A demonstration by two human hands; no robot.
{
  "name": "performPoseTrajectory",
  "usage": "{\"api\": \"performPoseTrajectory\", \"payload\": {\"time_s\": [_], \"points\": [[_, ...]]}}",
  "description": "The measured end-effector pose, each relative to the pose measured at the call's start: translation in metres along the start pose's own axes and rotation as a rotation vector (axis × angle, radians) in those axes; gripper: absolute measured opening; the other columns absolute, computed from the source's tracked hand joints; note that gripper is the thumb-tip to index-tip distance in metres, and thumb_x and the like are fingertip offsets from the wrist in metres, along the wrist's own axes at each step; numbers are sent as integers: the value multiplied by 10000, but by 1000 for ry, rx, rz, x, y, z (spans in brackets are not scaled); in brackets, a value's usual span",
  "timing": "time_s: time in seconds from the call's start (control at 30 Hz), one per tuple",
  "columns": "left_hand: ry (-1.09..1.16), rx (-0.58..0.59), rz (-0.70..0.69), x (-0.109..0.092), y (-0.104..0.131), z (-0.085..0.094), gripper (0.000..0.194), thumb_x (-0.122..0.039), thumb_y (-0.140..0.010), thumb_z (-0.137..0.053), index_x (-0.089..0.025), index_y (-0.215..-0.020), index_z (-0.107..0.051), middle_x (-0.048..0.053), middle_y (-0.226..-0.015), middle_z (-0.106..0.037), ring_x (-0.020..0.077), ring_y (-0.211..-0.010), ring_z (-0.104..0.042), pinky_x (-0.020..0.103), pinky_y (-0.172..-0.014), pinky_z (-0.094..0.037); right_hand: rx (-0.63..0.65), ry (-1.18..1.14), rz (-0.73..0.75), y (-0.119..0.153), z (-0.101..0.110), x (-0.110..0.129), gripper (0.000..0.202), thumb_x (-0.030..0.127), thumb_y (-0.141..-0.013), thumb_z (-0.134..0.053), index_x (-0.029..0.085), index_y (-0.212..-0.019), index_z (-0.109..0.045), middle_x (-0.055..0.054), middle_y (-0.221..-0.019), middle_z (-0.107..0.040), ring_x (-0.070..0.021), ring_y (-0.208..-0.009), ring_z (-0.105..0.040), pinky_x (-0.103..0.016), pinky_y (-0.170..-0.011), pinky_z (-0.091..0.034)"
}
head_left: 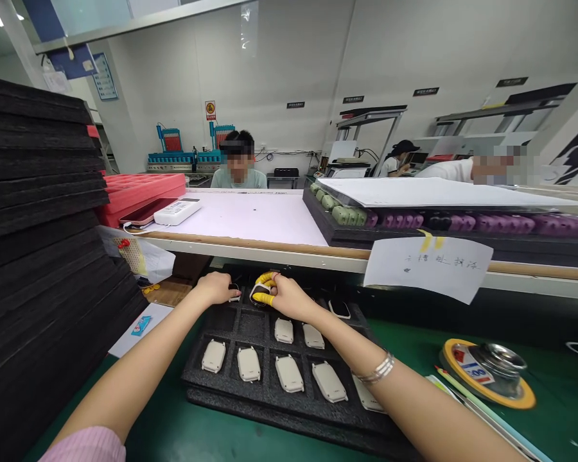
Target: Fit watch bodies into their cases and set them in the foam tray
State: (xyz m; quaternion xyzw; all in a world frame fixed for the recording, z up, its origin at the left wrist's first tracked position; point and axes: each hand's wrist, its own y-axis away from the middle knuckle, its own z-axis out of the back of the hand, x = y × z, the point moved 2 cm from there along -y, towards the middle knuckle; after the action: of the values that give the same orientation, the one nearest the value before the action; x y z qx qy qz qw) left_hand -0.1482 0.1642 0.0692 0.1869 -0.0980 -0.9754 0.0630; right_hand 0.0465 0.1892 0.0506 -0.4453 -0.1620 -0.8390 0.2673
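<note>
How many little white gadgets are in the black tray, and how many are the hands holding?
White cases lying in the black foam tray: 7, such as this white case
Pieces at the left hand: 1, mostly hidden
Pieces at the right hand, with yellow finger covers: 1, dark with a white edge
Total: 9

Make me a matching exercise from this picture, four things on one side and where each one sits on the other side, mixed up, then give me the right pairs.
Things:
1. right hand
2. white remote control
3. handwritten paper note
4. stack of black foam trays

Places:
A. hanging from the shelf edge
B. far left, beside the green mat
C. at the far end of the black foam tray, fingertips in yellow covers
D. on the white shelf, next to the red tray

Pairs: 1-C, 2-D, 3-A, 4-B
</note>
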Motion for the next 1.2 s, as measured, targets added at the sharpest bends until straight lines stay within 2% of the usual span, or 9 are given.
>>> {"api": "performPoseTrajectory", "payload": {"time_s": [0.17,0.33,0.43,0.57,0.63,0.77,0.83,0.93,1.2], "points": [[265,94,-17,-1,4,8,334,-359,-949,-629,-163,-1219,-619,78,-1227,-640,256,-1046,-653,449,-877,-568,-44,-342,60,67,5,15,414,346,-845,-743,196,-1185,-559,-71,-1083,-699,-181,-884,-712,-295,-723,-607],[763,6,-118,-27,52,0,313,-369,-807,-781,-161,-964,-607,75,-1120,-671,213,-952,-645,342,-821,-537,-148,-594,149,134,26,18,513,516,-752,-812,254,-1144,-608,-40,-1054,-717,-157,-870,-711,-233,-704,-604],[1159,60,-198,-60,89,-14,432,-550,-779,-728,-198,-959,-554,62,-1077,-705,113,-684,-618,258,-667,-504,-277,-750,243,153,39,16,409,421,-755,-851,288,-1101,-677,-17,-1001,-745,-140,-846,-722,-194,-723,-603],[1573,213,-146,-96,116,-35,416,-514,-672,-726,-179,-836,-544,-27,-740,-664,-12,-382,-232,178,-426,-302,-340,-814,329,163,46,19,391,350,-731,-879,303,-1082,-715,-23,-971,-772,-174,-885,-750,-217,-795,-608],[1707,297,-87,-105,121,-47,366,-448,-672,-695,-161,-877,-596,-60,-583,-574,15,-393,-327,171,-450,-359,-328,-831,347,164,46,20,406,339,-717,-887,313,-1083,-711,-22,-982,-774,-182,-875,-753,-232,-795,-611],[1828,432,28,-112,123,-65,360,-264,-658,-772,-133,-974,-660,21,-761,-708,142,-724,-674,303,-731,-582,-253,-770,278,159,40,20,428,348,-682,-906,302,-1046,-685,-6,-962,-750,-174,-862,-735,-248,-789,-602],[1857,545,42,-112,124,-70,445,-335,-696,-840,-111,-1043,-677,99,-960,-755,222,-859,-724,395,-794,-609,-206,-666,204,153,37,19,434,368,-641,-919,263,-985,-675,-11,-921,-729,-185,-846,-714,-271,-768,-595],[1854,664,59,-110,127,-73,676,-518,-652,-887,-65,-1110,-681,157,-971,-767,255,-853,-755,342,-774,-615,-196,-430,111,146,36,16,350,391,-679,-870,226,-925,-683,-25,-894,-694,-210,-848,-677,-334,-793,-584],[1680,503,-25,-109,133,-70,480,-499,-783,-798,-179,-1113,-659,84,-1005,-743,221,-907,-724,289,-751,-560,-182,56,300,156,14,19,770,168,-758,-784,352,-1442,-483,-65,-1297,-661,-265,-1120,-659,-418,-959,-569]]}}
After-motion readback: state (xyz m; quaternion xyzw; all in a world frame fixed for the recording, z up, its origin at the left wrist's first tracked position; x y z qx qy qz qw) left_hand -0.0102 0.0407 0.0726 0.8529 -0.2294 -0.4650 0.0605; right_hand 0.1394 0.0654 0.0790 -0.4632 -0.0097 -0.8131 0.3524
